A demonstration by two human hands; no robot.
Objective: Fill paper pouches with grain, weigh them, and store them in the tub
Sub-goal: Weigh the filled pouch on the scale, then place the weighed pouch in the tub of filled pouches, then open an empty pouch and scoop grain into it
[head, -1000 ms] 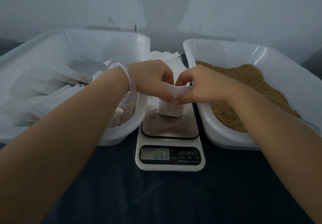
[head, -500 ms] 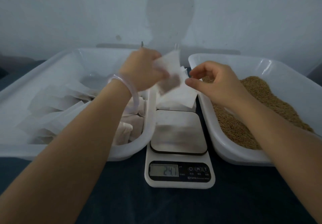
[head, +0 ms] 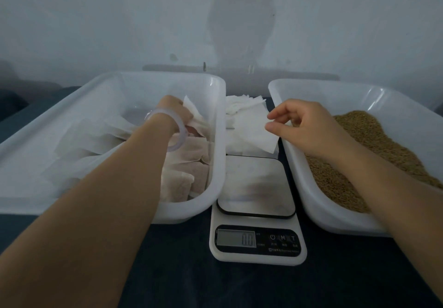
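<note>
At centre-left of the frame the left hand (head: pixel 175 111) is clamped on a filled pouch (head: pixel 195 116), holding it inside the white storage tub (head: pixel 219 140) above the other packed pouches (head: pixel 187 171). The right hand (head: pixel 304 128) hovers right of centre with thumb and forefinger apart, gripping nothing, at the edge of the empty pouches (head: pixel 249 125) stacked behind the digital scale (head: pixel 257 243) on the dark bench (head: pixel 215 283). The scale's display reads 0.0 — the grain (head: pixel 364 144) fills the tub at right.

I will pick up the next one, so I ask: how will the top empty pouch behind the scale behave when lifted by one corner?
Probably floppy: the top empty pouch lies thin and flat on the stack, so it should droop from a corner. Likely very light, as nothing bulges inside; it may slide over the sheets beneath.
</note>
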